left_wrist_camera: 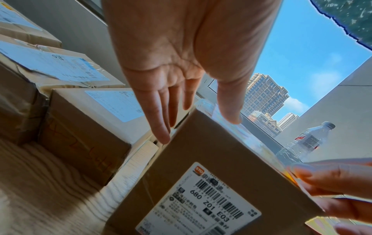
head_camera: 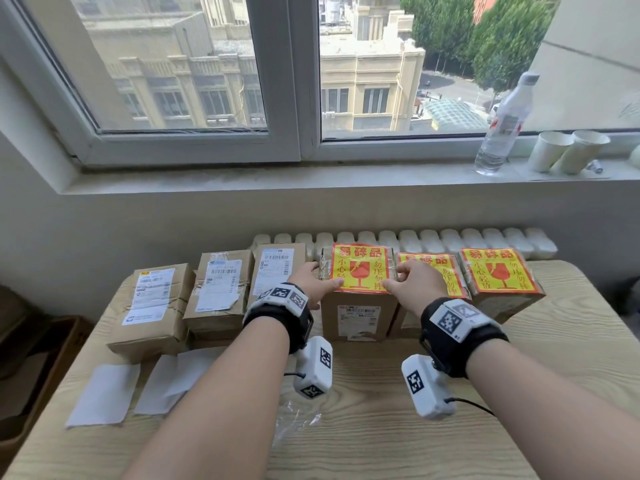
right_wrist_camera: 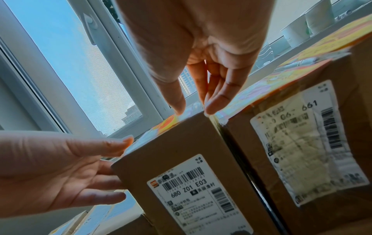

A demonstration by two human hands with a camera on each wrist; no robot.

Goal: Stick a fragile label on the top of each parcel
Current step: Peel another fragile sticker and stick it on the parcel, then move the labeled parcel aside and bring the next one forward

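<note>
I have both hands on the middle parcel (head_camera: 358, 306), pressing down the fragile label (head_camera: 362, 268) that lies across its top. My left hand (head_camera: 313, 284) is released and flat, thumb on the label's near left corner, the other fingers straight down the parcel's left side. My right hand (head_camera: 412, 284) pinches nothing that I can see; its thumb and fingertips press along the label's right edge, close to the gap with the next parcel (head_camera: 436, 289).

To finish this step well, I judge I should rub outward from the label's centre to its edges, then run a thumb over each corner so none lifts. The top looks taped and wrinkled, so air pockets seem likely there.

Beyond my right hand stand two parcels already labelled, the farther one (head_camera: 502, 282) fully in view. Beyond my left hand three parcels (head_camera: 221, 289) carry only shipping slips. White backing sheets (head_camera: 104, 393) lie on the bench (head_camera: 381, 427) near my left forearm.

My right hand hides part of the neighbouring label. I cannot tell whether this label's far edge is flat, and both wrist views show the top only edge-on. No spare fragile labels are visible.
</note>
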